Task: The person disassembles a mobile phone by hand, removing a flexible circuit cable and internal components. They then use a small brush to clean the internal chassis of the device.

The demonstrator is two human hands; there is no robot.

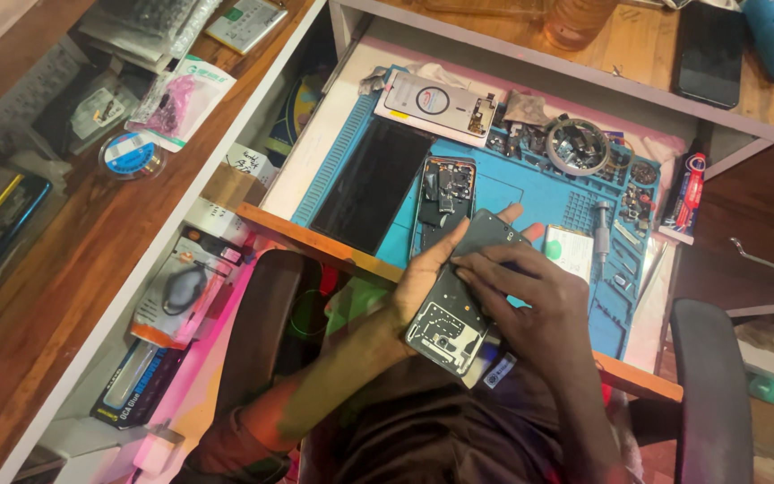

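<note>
A cluttered repair bench [73, 260] of brown wood fills the frame, a blue work mat [512, 193] at centre. Just below the mat, the left hand [423, 278] cups an opened phone body [459, 300], its long axis running from lower left to upper right; the right hand [530, 296] presses fingers on its upper end, both grips closed on it. A pink-and-white packet [181, 99] lies upper left, a red-and-white tube [687, 193] at right.
</note>
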